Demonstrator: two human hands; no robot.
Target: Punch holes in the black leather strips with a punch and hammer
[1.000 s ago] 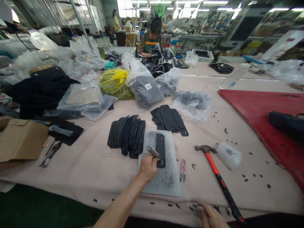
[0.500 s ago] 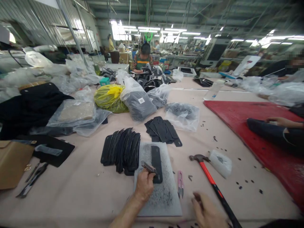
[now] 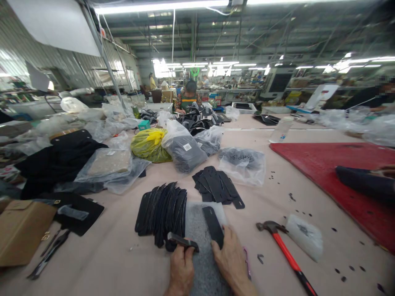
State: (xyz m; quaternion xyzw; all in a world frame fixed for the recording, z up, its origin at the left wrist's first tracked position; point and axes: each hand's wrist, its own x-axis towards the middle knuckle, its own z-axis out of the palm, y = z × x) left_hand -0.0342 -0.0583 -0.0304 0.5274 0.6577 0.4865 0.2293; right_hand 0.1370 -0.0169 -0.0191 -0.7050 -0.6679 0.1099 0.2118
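My left hand (image 3: 182, 265) is closed around a dark metal punch (image 3: 182, 241), held over the left part of a speckled grey board (image 3: 200, 230). On the board's right side lies a flat black rounded piece (image 3: 213, 224). My right hand (image 3: 232, 257) pinches the near end of that piece between thumb and fingers. Left of the board stands a dense row of similar black pieces (image 3: 160, 213). Behind it, more black pieces (image 3: 217, 185) lie in a loose fan. Pink thread snips (image 3: 247, 263) lie partly hidden behind my right hand.
A hammer (image 3: 285, 250) with a red and black handle lies at right, beside a clear plastic-wrapped bundle (image 3: 304, 236). Bagged goods (image 3: 185, 152) stand behind. A red mat (image 3: 327, 172) covers the right, where a co-worker's hand (image 3: 387, 172) rests. A brown box (image 3: 26, 234) is at left.
My right hand has come from beside the hammer onto the black piece, which now lies tilted. My left hand has lifted the punch off it and moved left. The view has tipped upward.
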